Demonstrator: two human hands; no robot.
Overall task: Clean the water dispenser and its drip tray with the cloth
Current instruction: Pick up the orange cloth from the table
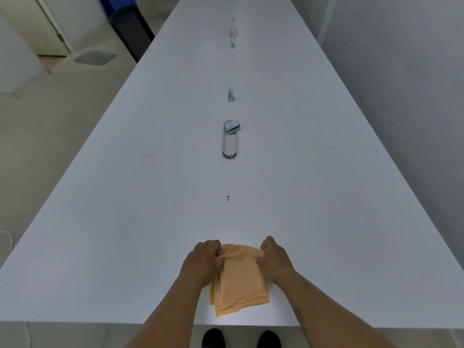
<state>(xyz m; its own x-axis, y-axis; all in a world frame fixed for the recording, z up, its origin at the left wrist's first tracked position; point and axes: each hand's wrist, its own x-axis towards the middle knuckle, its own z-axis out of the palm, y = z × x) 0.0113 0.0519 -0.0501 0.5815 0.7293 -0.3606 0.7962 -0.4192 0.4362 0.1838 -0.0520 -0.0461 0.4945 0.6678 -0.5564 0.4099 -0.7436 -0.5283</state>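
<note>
Fingers: the fingers (216,257) of both hands are curled tight and pinch the far edge of the soft, folded orange microfibre cloth (241,277), one hand at each far corner.
Left hand: the left hand (200,262) bunches the cloth's far left corner in a closed fist, knuckles up.
Right hand: the right hand (273,259) grips the far right corner the same way, so the fabric is drawn taut between the two.
Why held so: the two-corner grip looks like a way to fold or straighten the cloth into a flat pad before wiping; this is a judgement.
Cloth position: it lies on the near edge of the long white matte countertop (125,197), its loose layers trailing toward the person, well apart from the dispenser.
Water dispenser: the small chrome tap with a flat angular head (232,127) stands on the counter's midline, farther along from the hands.
Drip tray: the narrow oval recessed tray with a metal rim (230,146) runs from the tap toward the person, sunk flush into the counter, with a small grille at its near end.
Task stage: neither dispenser nor tray is touched yet; wiping appears not begun.
Surface: smooth, pale and bare apart from two small dark dots (228,198) between cloth and tray, and more chrome fittings (230,95) in a row beyond.
Room: pale tiled floor (50,136) to the left, a plain grey wall (401,71) to the right, dim even light.
</note>
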